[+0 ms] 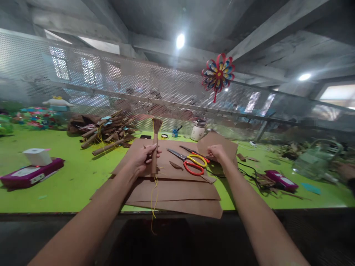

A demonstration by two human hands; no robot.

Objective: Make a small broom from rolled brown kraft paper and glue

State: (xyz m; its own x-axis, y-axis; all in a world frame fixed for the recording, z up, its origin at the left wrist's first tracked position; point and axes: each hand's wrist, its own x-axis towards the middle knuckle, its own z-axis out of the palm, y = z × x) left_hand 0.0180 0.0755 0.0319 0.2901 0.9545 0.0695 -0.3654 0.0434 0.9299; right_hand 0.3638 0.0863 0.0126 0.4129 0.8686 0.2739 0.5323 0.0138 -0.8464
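My left hand (146, 157) is closed around a rolled brown paper tube (154, 153) with a finely fringed top, held upright over the brown paper sheets (177, 188). Yellow string (154, 199) dangles from the tube's lower end past the table edge. My right hand (216, 152) has its fingers curled together over a separate brown paper piece (219, 140); whatever they may pinch is too small to make out. Between the hands lie scissors (191, 162) with red and yellow handles, a second dark-bladed tool (191, 150) and a small brown scrap (176, 165).
Finished-looking paper rolls (111, 135) are heaped at the back left. A purple device (33, 173) carries a white box. Toward the right are a black cable (249, 173), another purple device (281, 181) and a clear jug (316, 160). A white bottle (198, 131) stands near the mesh partition (166, 99).
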